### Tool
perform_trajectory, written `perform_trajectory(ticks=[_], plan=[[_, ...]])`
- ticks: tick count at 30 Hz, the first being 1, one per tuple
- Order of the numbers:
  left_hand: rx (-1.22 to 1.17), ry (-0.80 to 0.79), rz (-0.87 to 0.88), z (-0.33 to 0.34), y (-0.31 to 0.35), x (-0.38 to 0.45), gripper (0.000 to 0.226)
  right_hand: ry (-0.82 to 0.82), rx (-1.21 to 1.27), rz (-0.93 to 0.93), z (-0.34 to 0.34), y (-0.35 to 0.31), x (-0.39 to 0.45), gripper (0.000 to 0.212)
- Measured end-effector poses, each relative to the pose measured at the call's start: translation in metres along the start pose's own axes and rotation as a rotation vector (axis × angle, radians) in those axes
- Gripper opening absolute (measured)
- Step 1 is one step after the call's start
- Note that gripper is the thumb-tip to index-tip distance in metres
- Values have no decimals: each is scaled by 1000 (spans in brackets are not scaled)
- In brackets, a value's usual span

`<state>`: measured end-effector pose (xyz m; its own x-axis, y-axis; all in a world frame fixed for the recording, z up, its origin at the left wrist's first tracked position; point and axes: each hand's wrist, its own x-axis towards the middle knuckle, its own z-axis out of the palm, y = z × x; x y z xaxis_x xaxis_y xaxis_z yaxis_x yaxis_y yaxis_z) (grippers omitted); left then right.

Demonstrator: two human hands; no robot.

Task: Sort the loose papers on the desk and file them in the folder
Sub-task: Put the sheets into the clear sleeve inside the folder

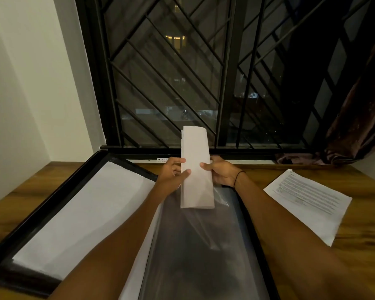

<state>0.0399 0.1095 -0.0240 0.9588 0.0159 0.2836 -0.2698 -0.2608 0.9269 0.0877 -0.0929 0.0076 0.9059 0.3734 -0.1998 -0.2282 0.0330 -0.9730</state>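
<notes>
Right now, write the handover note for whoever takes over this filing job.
Left hand and right hand: both pinch the folded white paper, held upright above the folder.
Folder: open on the desk; its left side already holds a white sheet; a clear sleeve lies on its right side, under the held paper.
Printed pages: loose on the desk, right of the folder.
Done: at least one sheet filed.
Left: file the held paper, likely in the sleeve, then the printed pages.
</notes>
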Motion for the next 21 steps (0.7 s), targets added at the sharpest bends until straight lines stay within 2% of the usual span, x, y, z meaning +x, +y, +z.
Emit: perform_trajectory(ticks=[2, 3, 5, 7, 9, 11, 16, 19, 21], plan=[[-15, 42, -12, 0, 2, 1, 32, 11, -79, 29, 7, -2, 0, 61], [-9, 47, -9, 0, 2, 2, 31, 56, -136, 48, 10, -4, 2, 73], [-20, 48, -20, 1, 1, 4, 38, 201, -290, 66, 20, -9, 8, 110], [-33, 69, -63, 5, 3, 6, 49, 314, -498, 43, 30, -17, 12, 125], [-13, 78, -95, 9, 2, 10, 51, 383, -714, 26, 40, -24, 17, 113], [4, 72, -103, 13, 3, 13, 50, 459, -766, 27, 50, -26, 23, 103], [0, 35, -57, 16, 4, 11, 34, 596, -682, 68, 62, -25, 36, 96], [105, -47, 104, 13, -1, 8, 20, 628, -663, 89, 61, -27, 35, 80], [161, -56, 122, 12, 0, 8, 21, 643, -631, 79, 57, -30, 36, 63]])
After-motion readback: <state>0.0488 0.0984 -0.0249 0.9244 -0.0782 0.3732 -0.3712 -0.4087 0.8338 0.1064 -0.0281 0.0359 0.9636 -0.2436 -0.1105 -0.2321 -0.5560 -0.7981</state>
